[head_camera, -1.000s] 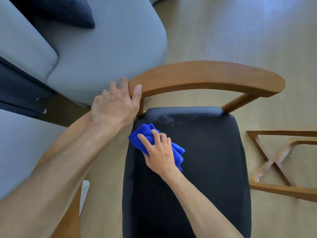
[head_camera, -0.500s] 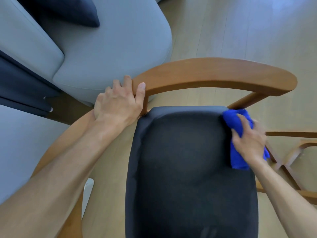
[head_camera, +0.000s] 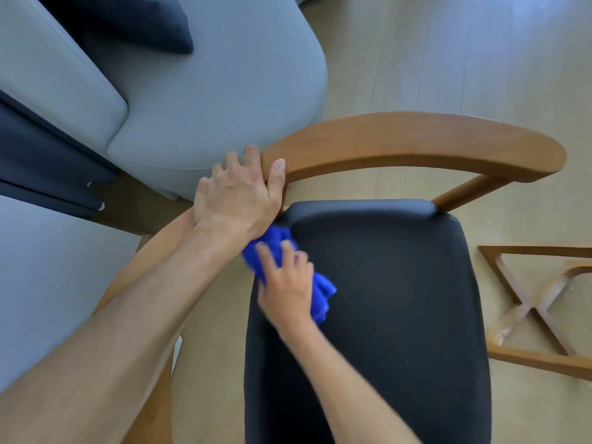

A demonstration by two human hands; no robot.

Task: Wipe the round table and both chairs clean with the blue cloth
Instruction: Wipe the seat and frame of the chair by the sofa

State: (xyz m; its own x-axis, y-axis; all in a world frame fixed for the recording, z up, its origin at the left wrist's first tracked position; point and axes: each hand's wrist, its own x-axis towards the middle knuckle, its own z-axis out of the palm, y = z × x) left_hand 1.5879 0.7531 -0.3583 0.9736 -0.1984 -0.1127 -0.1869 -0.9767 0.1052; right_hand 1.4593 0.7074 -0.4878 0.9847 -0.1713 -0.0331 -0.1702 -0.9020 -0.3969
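Observation:
A wooden chair with a curved backrest (head_camera: 416, 142) and a black padded seat (head_camera: 400, 299) fills the middle of the view. My left hand (head_camera: 237, 193) grips the left end of the backrest, thumb over its inner edge. My right hand (head_camera: 286, 288), blurred by motion, presses the bunched blue cloth (head_camera: 322, 291) onto the seat's far left corner. Part of the cloth lies under my left wrist. The round table's top is out of view.
A grey sofa (head_camera: 208, 100) with a dark cushion (head_camera: 128, 20) stands close behind the chair on the left. A wooden crossed frame (head_camera: 525, 312) lies on the pale wood floor (head_camera: 448, 52) right of the seat.
My right hand swept the cloth from the seat's left corner to its far right corner, then back to the left corner. My left hand kept its hold on the backrest.

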